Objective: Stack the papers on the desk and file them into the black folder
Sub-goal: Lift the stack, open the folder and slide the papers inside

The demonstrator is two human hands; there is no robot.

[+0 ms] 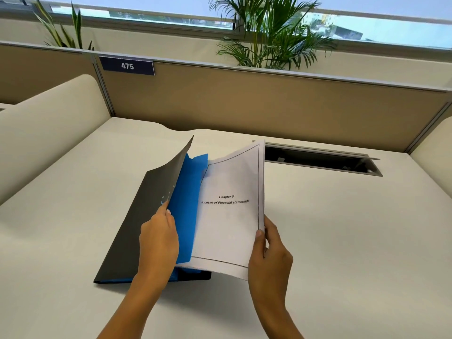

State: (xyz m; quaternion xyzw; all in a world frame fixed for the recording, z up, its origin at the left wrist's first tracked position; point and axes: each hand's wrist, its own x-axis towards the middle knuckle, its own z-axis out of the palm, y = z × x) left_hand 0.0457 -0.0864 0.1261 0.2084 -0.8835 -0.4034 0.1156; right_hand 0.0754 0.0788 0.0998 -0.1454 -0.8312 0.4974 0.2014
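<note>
Head view. The black folder [137, 223] was found lying on the table [342, 241], its spine toward the left and its front cover raised. The cover, together with a blue divider [188, 204] just behind it, was held up by the left hand [159, 238], whose grip was closed on their free edge, thumb on the inner side.

The papers [230, 216] were seen gathered into one stack, the top sheet headed "Chapter 5, Analysis of Financial statements". The stack was grasped at its right edge by the right hand [269, 253], thumb on top and fingers beneath, and was held tilted over the open folder, its left edge reaching in beside the blue divider. Whether that edge had touched the spine could not be told. The lower right corner of the stack overhung the folder.

No loose sheets were seen elsewhere on the table. A cable hatch [322, 160] stood open behind the stack, apart from it.

Assessment: the stacking was judged complete. The filing was judged under way but not finished; the stack remained to be seated fully inside, released, and the cover closed over it. The slack upper corner of the sheets was noted as liable to catch.
</note>
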